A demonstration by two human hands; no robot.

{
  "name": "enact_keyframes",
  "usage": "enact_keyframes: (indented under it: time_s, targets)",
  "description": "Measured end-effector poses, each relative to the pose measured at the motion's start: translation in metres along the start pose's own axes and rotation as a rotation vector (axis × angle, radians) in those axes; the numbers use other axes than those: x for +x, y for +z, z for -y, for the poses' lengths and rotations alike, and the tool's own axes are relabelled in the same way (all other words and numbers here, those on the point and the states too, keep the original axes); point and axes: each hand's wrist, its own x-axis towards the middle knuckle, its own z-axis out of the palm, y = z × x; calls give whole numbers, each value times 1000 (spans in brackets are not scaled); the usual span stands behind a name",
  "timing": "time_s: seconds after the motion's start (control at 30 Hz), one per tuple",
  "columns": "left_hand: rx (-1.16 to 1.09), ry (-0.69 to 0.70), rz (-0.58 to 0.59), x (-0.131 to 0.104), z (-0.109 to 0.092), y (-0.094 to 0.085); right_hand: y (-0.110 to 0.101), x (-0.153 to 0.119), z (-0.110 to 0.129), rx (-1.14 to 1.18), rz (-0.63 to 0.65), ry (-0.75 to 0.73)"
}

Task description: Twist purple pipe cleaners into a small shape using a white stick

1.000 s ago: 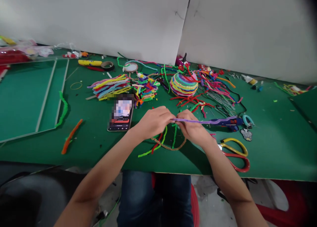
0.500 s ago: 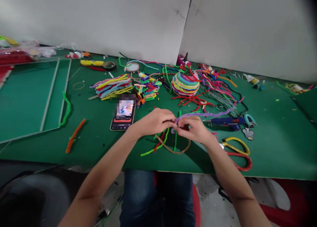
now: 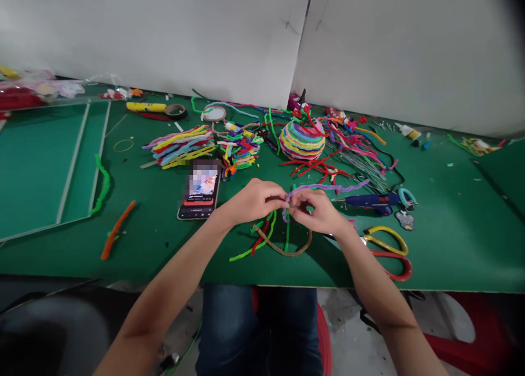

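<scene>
Over the front middle of the table, a purple pipe cleaner (image 3: 328, 187) passes between my two hands. My left hand (image 3: 264, 200) is closed, thumb and forefinger pinching it near its bent part. My right hand (image 3: 315, 209) is closed too, its curled fingertips at the same spot. A long tail of the purple piece runs to the right above my right hand, and a short end hangs below the fingertips. Under the hands lie a brown pipe cleaner (image 3: 287, 253) bent in a curve, a red one (image 3: 259, 244) and light green ones (image 3: 246, 254).
A striped pipe-cleaner ball (image 3: 302, 141) stands behind my hands, with red pipe cleaners (image 3: 318, 168) before it. Left are a phone (image 3: 200, 193) and a pipe-cleaner bundle (image 3: 180, 146). Right lie a blue glue gun (image 3: 371, 202) and scissors (image 3: 388, 242) with yellow and red handles.
The purple tail's far end has drawn in toward my hands, and its short end shows more below the fingertips. The whole view has shifted slightly.
</scene>
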Motion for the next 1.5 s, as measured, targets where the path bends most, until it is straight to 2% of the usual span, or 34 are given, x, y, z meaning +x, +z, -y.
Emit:
enact_keyframes:
  time_s: [0.13,0.23,0.43,0.6,0.73,0.9,1.03,1.1,1.17,1.23,1.3,1.4,1.5]
  targets:
    - [-74,-11,50,0,1,0,-4,3,0,253,119,179]
    - [-87,-49,35,-1,3,2,-2,7,-1,414,156,301]
    - [-221,-211,-22,-3,2,8,4,12,-1,532,57,263]
    - [-306,-281,-23,-1,-4,9,6,14,0,525,1,280]
    - [-368,-302,-15,-1,-1,10,7,16,-1,536,12,281]
    - [-368,-335,-59,-1,10,11,4,10,-9,330,-45,241]
    - [-328,-341,-28,-1,14,9,1,5,-15,5,-32,129]
    - [-287,-367,-78,-2,15,6,-2,2,-11,-216,-46,86]
    - [-258,-408,-196,-3,18,1,-11,-3,-2,-468,-55,114]
    - [-261,-437,-305,-4,21,-4,-28,-12,8,-689,-51,207]
    - [-278,-450,-357,-5,23,-8,-51,-23,15,-761,-68,267]
    - [-283,-447,-333,-5,21,-7,-91,-33,10,-771,-136,375]
    - [-266,-421,-277,-4,18,-2,-134,-30,-15,-753,-210,439]
